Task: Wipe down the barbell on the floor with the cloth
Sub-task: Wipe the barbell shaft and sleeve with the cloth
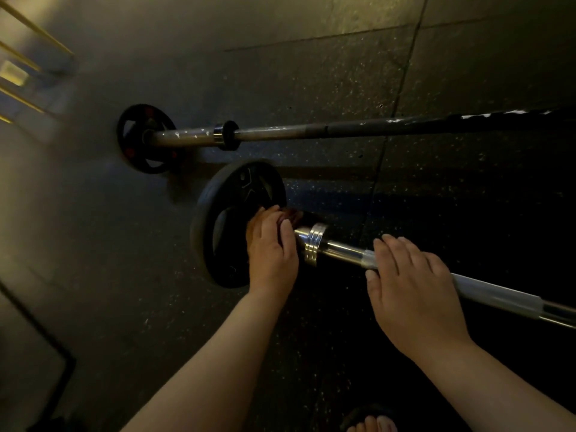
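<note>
The near barbell (343,251) lies on the dark rubber floor, its shiny shaft running right and a black plate (218,213) at its left end. My left hand (271,251) is closed on a brownish cloth (291,215), pressing it around the sleeve between the plate and the chrome collar (313,244). Most of the cloth is hidden under the fingers. My right hand (411,291) rests on the shaft right of the collar, fingers laid over it and thumb underneath.
A second barbell (343,129) with a smaller black plate (146,138) lies parallel farther away. Yellow bars (28,67) stand at the upper left. A dark frame edge (46,353) runs at the lower left. My sandalled foot (374,424) shows at the bottom.
</note>
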Demonstrator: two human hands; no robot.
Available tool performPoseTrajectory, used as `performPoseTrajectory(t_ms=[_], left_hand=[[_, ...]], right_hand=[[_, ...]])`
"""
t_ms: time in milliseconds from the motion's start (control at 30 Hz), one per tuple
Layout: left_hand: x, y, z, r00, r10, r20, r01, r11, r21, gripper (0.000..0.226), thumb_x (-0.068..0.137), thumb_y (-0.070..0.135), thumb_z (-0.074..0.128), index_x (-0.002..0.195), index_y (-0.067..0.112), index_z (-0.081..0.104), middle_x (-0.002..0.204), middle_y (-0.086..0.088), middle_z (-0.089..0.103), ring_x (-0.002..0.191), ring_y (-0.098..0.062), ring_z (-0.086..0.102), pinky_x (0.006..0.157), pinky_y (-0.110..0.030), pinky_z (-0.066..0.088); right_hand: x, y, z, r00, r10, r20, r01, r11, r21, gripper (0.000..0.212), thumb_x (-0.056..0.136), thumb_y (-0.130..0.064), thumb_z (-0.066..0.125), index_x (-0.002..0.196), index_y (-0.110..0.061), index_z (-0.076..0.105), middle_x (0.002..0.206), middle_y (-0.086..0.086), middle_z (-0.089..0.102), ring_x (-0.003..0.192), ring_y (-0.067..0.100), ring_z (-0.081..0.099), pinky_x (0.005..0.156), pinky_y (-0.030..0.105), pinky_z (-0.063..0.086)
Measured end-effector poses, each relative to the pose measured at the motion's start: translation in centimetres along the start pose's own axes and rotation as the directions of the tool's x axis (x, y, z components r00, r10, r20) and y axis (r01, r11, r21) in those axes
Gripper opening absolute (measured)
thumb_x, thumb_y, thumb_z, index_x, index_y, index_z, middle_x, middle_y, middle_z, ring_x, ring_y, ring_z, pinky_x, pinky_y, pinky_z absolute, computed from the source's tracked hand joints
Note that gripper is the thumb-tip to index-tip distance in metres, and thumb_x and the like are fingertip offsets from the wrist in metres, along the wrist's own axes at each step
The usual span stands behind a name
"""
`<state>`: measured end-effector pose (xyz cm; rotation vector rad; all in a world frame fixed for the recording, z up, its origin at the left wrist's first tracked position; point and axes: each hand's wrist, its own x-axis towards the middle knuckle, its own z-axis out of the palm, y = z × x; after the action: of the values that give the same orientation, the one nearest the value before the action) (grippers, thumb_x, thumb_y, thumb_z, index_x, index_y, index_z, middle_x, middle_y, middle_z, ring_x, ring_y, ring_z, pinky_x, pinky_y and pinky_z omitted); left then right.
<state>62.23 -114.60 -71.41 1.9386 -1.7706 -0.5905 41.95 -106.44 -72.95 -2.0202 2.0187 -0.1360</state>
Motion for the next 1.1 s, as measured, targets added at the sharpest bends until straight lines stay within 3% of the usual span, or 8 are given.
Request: performPoseTrajectory(t_ms=[133, 200, 300, 500, 700, 833, 1000, 1100], left_hand=[[-2.2, 4.0, 1.1, 0.987, 0.16, 0.007, -0.159, 0.986, -0.043, 0.021, 0.104, 0.035, 0.037, 0.116, 0.033, 0.055, 0.111, 0.014, 0.058, 0.106, 0.002, 0.053, 0.091, -0.025, 0.047], [-3.2, 4.3, 1.5, 0.953, 0.292, 0.083, -0.289, 0.956, -0.044, 0.025, 0.104, 0.034, 0.039, 0.12, 0.028, 0.057, 0.121, 0.012, 0.061, 0.117, -0.001, 0.053, 0.103, -0.03, 0.043], [-3.6, 2.9, 1.9, 0.874, 0.429, 0.226, -0.482, 0.823, 0.301, 0.035, 0.103, 0.041, 0.043, 0.134, 0.03, 0.052, 0.15, 0.011, 0.044, 0.147, -0.007, 0.023, 0.122, -0.045, 0.017], [-4.5, 4.9, 4.4, 0.981, 0.182, 0.066, -0.192, 0.959, 0.209, 0.027, 0.102, 0.035, 0.043, 0.125, 0.031, 0.057, 0.146, 0.014, 0.044, 0.148, -0.002, 0.011, 0.123, -0.049, 0.005], [-4.6, 3.0, 3.4, 0.896, 0.394, 0.203, -0.443, 0.798, 0.409, 0.035, 0.104, 0.037, 0.038, 0.135, 0.029, 0.052, 0.152, 0.008, 0.043, 0.15, -0.01, 0.015, 0.123, -0.044, -0.006], [-4.8, 5.5, 5.2, 0.993, 0.117, 0.011, -0.117, 0.97, 0.212, 0.031, 0.103, 0.035, 0.034, 0.124, 0.029, 0.055, 0.148, 0.011, 0.045, 0.148, -0.007, 0.018, 0.121, -0.036, -0.015], [-7.6, 6.2, 7.5, 0.909, 0.342, 0.237, -0.374, 0.921, 0.107, 0.038, 0.1, 0.032, 0.046, 0.137, 0.024, 0.048, 0.149, 0.009, 0.043, 0.147, -0.002, 0.018, 0.122, -0.036, 0.016], [-6.2, 5.7, 7.0, 0.942, 0.268, 0.2, -0.313, 0.918, 0.243, 0.045, 0.103, 0.044, 0.025, 0.14, 0.028, 0.045, 0.158, 0.01, 0.03, 0.149, -0.004, 0.009, 0.12, -0.034, 0.012]], right_hand=[[0.1, 0.0, -0.2, 1.0, 0.001, 0.004, -0.001, 1.0, -0.001, 0.059, 0.098, -0.039, 0.032, 0.139, -0.003, 0.055, 0.142, 0.016, 0.058, 0.132, 0.034, 0.054, 0.104, 0.052, 0.044], [0.0, 0.3, -0.1, 1.0, -0.008, 0.01, 0.008, 1.0, -0.003, 0.059, 0.097, -0.038, 0.033, 0.14, -0.004, 0.056, 0.142, 0.015, 0.058, 0.132, 0.033, 0.054, 0.103, 0.051, 0.044], [-0.1, 0.8, -0.4, 1.0, -0.025, 0.008, 0.025, 0.999, -0.025, 0.058, 0.097, -0.036, 0.034, 0.142, -0.005, 0.054, 0.144, 0.015, 0.057, 0.132, 0.032, 0.055, 0.103, 0.05, 0.045], [0.1, 0.5, -0.3, 0.999, -0.018, 0.03, 0.02, 0.999, -0.035, 0.061, 0.096, -0.034, 0.029, 0.142, -0.005, 0.053, 0.143, 0.015, 0.058, 0.131, 0.031, 0.055, 0.104, 0.048, 0.043], [-0.4, 1.0, -0.5, 1.0, -0.011, 0.026, 0.012, 0.999, -0.032, 0.062, 0.093, -0.033, 0.029, 0.141, -0.003, 0.055, 0.143, 0.016, 0.058, 0.133, 0.033, 0.054, 0.104, 0.05, 0.044], [-0.6, 1.1, -0.5, 1.0, 0.027, -0.011, -0.027, 1.0, -0.001, 0.064, 0.091, -0.032, 0.029, 0.139, 0.0, 0.056, 0.142, 0.018, 0.059, 0.133, 0.033, 0.055, 0.105, 0.052, 0.046], [-1.6, 2.6, -0.6, 0.995, 0.094, -0.04, -0.094, 0.996, -0.005, 0.067, 0.086, -0.031, 0.03, 0.14, 0.001, 0.054, 0.144, 0.02, 0.056, 0.136, 0.034, 0.052, 0.111, 0.051, 0.039], [-2.1, 3.2, -0.3, 0.996, 0.084, -0.029, -0.084, 0.996, -0.021, 0.068, 0.085, -0.031, 0.031, 0.142, -0.001, 0.052, 0.146, 0.018, 0.055, 0.136, 0.033, 0.051, 0.111, 0.05, 0.036]])
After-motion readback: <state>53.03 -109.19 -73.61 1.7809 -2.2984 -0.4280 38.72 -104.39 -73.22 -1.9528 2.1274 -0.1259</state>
